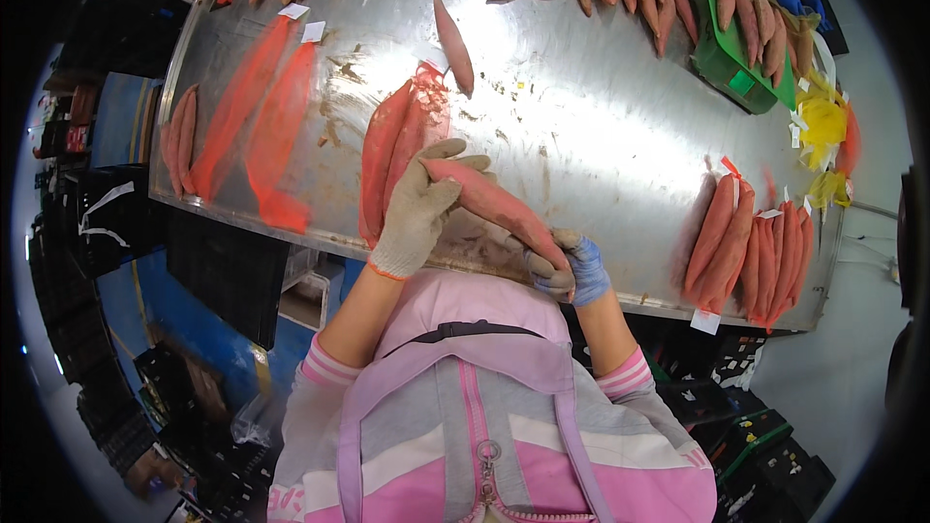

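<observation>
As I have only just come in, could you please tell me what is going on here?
A person's left hand and right hand grip one long sweet potato, one near each end, by the near edge of a metal table. A filled net lies beside the left hand. Two flat nets lie farther left, and more filled nets lie at the right.

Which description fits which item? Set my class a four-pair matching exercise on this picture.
Column one
1. Left hand
2. Right hand
3. Plastic crate
4. Held sweet potato

Column two
A. Green, in the upper right of the picture
B. Gloved partly in pale blue
C. Reddish, reaching from one hand to the other
D. Gloved in beige, with an orange cuff edge

Pairs: 1-D, 2-B, 3-A, 4-C
</observation>
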Tool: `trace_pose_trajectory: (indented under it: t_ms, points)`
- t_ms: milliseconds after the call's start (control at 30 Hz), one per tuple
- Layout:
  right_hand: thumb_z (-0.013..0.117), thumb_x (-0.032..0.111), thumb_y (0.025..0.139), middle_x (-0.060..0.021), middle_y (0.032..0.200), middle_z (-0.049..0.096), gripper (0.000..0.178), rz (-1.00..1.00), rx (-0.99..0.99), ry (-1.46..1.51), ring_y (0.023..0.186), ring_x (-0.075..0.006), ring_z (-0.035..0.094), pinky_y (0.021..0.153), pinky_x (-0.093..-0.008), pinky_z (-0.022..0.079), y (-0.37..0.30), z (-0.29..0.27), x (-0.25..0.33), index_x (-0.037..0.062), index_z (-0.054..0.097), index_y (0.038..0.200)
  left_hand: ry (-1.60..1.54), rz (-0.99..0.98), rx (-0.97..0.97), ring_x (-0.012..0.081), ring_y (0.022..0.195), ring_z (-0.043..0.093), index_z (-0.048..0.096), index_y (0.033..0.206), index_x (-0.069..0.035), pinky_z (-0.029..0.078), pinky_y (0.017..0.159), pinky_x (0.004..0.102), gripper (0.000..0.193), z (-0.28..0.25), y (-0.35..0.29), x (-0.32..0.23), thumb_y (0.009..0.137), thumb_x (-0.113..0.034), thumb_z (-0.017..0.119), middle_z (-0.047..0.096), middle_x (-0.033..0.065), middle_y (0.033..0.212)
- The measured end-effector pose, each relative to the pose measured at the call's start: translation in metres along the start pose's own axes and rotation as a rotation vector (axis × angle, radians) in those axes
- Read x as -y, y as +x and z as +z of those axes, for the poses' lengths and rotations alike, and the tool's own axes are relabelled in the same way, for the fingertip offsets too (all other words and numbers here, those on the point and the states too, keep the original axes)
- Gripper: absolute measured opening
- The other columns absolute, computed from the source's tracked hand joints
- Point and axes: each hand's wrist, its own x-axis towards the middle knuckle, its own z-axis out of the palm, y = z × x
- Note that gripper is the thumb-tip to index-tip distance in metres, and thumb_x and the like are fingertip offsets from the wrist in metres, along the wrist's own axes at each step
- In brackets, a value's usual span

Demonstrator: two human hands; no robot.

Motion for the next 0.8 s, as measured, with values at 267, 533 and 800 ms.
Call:
trace_pose_trajectory:
  t_ms: [267, 533, 800]
  points:
    - [0.057, 0.037, 0.086, -0.0112, 0.114, 0.057, 0.057, -0.060, -0.486, -0.932, 0.106, -0.0168, 0.051, 0.092, -0.0289, 0.040, 0.003, 0.058, 0.006, -0.0034, 0.048, 0.125, 0.322, 0.057, -0.400, 0.0098, 0.088, 0.053, 0.055, 0.106, -0.001, 0.044, 0.079, 0.0235, 0.025, -0.025, 0.005, 0.015, 0.087, -0.016, 0.060, 0.057, 0.0033, 0.096]
    - [0.063, 0.029, 0.079, -0.0126, 0.112, 0.058, 0.068, -0.030, -0.149, -0.908, 0.092, -0.0162, 0.055, 0.081, -0.0284, 0.045, -0.007, 0.039, 0.010, -0.0012, 0.038, 0.134, 0.228, 0.115, -0.497, 0.0094, 0.085, 0.053, 0.057, 0.106, -0.003, 0.045, 0.076, 0.0234, 0.029, -0.036, 0.007, 0.022, 0.091, -0.028, 0.053, 0.057, 0.0018, 0.093]
    - [0.052, 0.040, 0.090, -0.0110, 0.093, 0.065, 0.058, -0.270, -0.532, -0.980, 0.071, -0.0093, 0.057, 0.061, -0.0208, 0.046, -0.003, 0.039, 0.014, -0.0031, 0.046, 0.128, 0.016, 0.030, -0.447, 0.0187, 0.092, 0.057, 0.055, 0.115, -0.002, 0.048, 0.078, 0.0307, 0.043, -0.036, 0.007, 0.019, 0.095, -0.038, 0.043, 0.060, 0.0101, 0.103]
